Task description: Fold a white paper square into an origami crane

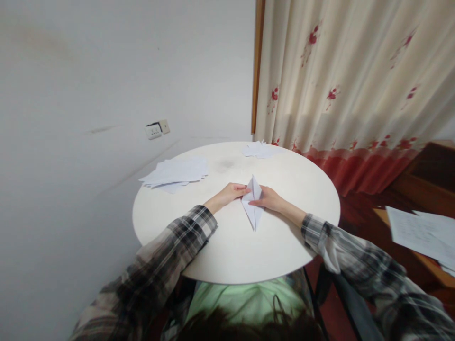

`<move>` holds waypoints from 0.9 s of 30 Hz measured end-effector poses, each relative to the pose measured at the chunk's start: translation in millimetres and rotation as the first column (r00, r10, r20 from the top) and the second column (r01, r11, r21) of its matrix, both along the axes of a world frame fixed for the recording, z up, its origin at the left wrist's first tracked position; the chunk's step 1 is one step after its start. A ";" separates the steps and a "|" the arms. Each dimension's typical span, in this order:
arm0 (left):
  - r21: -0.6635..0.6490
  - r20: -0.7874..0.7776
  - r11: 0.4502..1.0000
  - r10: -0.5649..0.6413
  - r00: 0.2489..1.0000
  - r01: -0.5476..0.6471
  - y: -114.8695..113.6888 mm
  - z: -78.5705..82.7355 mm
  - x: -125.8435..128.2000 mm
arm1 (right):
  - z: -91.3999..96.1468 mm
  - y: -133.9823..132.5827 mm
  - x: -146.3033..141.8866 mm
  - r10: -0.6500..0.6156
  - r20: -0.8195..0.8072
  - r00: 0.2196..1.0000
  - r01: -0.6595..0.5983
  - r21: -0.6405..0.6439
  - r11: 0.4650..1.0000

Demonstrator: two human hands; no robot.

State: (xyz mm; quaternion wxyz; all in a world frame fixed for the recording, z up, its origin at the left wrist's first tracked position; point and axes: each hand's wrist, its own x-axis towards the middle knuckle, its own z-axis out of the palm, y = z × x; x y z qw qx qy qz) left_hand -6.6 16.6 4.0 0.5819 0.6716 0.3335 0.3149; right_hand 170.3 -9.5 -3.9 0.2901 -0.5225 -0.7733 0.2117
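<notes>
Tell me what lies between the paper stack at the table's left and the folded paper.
The head view shows a stretch of white tabletop next to the paper stack, then the left hand, which holds the folded paper.

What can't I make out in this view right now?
All in the head view:
Underside of the folded paper: hidden by its upper layers.
Right hand: partly hidden behind that paper.
Sheets at far right: cut off by the right edge, too blurred to read.

One folded paper (pixel 253 213) — two tabletop piles (pixel 176 171) (pixel 260 149)
</notes>
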 end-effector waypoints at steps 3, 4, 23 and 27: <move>0.001 -0.025 0.998 0.059 0.998 -0.059 -0.1 -1.0 2.7 | 0.5 0.4 -0.1 -0.002 -0.006 1.000 0.002 -0.005 1.000; 0.006 -0.030 0.996 0.085 0.996 -0.085 0.2 -1.8 4.4 | 0.7 0.5 -0.2 -0.002 -0.006 1.000 0.002 -0.004 1.000; 0.092 -0.055 0.978 0.194 0.979 -0.189 1.4 -10.2 11.0 | 1.6 -0.7 0.3 0.021 -0.020 1.000 -0.021 -0.019 1.000; 0.121 -0.048 0.979 0.172 0.984 -0.165 3.5 -12.0 9.6 | 2.0 -0.5 3.2 0.022 -0.095 0.995 -0.026 -0.047 0.999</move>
